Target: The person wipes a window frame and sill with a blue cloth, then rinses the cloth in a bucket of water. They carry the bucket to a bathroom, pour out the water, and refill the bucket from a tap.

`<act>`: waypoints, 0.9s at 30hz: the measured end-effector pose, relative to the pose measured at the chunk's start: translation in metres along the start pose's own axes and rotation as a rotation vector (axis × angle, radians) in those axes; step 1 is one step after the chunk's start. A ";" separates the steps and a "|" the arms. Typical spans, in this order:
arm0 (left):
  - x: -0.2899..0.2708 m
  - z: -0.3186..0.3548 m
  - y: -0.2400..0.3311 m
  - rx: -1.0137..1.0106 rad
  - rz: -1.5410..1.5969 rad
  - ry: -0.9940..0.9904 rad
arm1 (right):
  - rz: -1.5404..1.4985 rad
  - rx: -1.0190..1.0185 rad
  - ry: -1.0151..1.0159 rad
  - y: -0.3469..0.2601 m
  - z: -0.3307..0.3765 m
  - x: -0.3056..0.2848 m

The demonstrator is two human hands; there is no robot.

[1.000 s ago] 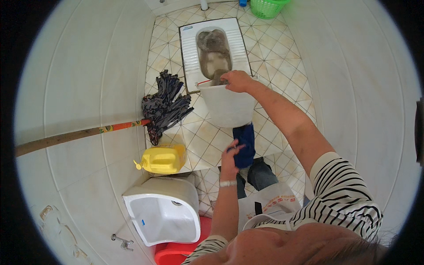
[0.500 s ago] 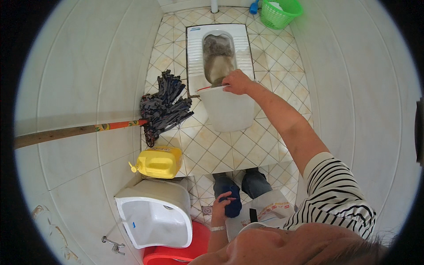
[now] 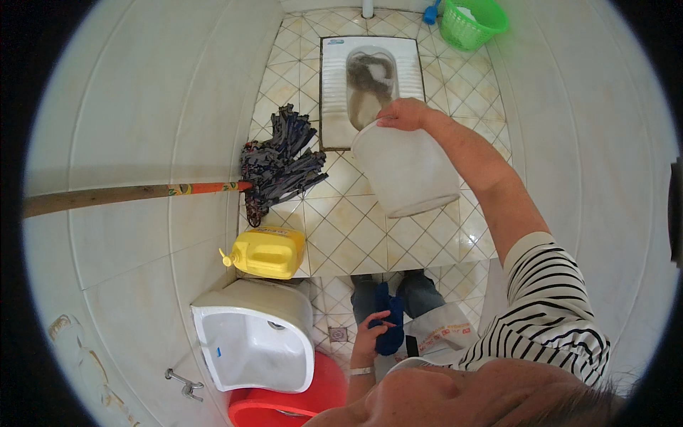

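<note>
My right hand point(image 3: 404, 114) grips the rim of a white plastic bucket point(image 3: 407, 165), fingers closed over its far edge. The bucket is tipped, mouth toward the squat toilet point(image 3: 333, 92) and base raised toward me; its inside is hidden. Greyish, foamy water point(image 3: 371, 75) swirls in the toilet bowl just beyond the rim. Low in front of my jeans, my left hand point(image 3: 368, 334) holds a bunched dark blue cloth point(image 3: 388, 329); its fingers are partly curled against the cloth.
A rag-strip mop point(image 3: 281, 164) leans at the left, beside a yellow jug point(image 3: 269, 252). Nearer are a white wall basin point(image 3: 260, 349), a red tub point(image 3: 299, 391) and a metal tap point(image 3: 185, 386). A green basket point(image 3: 473, 27) stands far right; a floor step edge crosses before my legs.
My right hand has tilted the bucket further, and its base has swung up and to the right. The water in the bowl looks more stirred. The blue cloth in my left hand has shifted shape.
</note>
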State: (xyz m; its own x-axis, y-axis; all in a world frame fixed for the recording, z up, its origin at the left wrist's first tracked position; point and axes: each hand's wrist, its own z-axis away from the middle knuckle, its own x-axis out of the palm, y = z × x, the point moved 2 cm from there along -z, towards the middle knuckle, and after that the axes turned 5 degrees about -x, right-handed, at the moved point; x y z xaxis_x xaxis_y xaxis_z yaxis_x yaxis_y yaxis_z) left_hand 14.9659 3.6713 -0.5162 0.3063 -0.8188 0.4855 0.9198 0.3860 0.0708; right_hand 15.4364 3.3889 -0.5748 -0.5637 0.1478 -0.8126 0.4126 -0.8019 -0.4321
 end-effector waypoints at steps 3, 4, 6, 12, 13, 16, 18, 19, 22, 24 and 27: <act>-0.011 0.008 -0.007 -0.021 -0.014 -0.002 | 0.044 -0.011 -0.054 -0.018 -0.004 -0.034; -0.014 0.011 -0.010 -0.014 -0.017 -0.008 | 0.087 -0.007 -0.097 -0.026 -0.004 -0.043; -0.020 0.015 -0.011 0.001 -0.025 -0.018 | 0.180 -0.028 -0.183 -0.048 -0.001 -0.055; -0.016 0.045 -0.007 0.091 -0.007 -0.053 | 0.336 -0.090 -0.392 -0.088 0.072 -0.014; -0.016 0.050 -0.009 0.103 0.023 -0.064 | 0.364 -0.092 -0.393 -0.091 0.091 -0.004; -0.013 0.065 -0.017 0.183 0.039 -0.054 | 0.410 -0.066 -0.433 -0.088 0.162 0.024; -0.018 0.076 -0.042 0.238 0.108 -0.068 | 0.400 -0.030 -0.471 -0.094 0.215 0.038; -0.018 0.082 -0.050 0.258 0.099 -0.046 | 0.371 -0.035 -0.463 -0.095 0.242 0.044; -0.010 0.108 -0.077 0.304 0.127 0.015 | 0.328 -0.042 -0.529 -0.114 0.303 0.060; -0.015 0.115 -0.108 0.322 0.100 0.028 | 0.288 -0.057 -0.554 -0.142 0.342 0.084; -0.021 0.129 -0.158 0.380 0.071 0.048 | 0.255 -0.156 -0.523 -0.185 0.371 0.111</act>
State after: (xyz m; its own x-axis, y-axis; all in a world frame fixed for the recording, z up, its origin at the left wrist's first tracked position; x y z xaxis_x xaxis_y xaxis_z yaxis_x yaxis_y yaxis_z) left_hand 14.7828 3.6823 -0.4255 0.3855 -0.8000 0.4597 0.7422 0.5649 0.3606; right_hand 15.0317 3.3393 -0.4400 -0.6940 -0.3744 -0.6150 0.6591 -0.6742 -0.3333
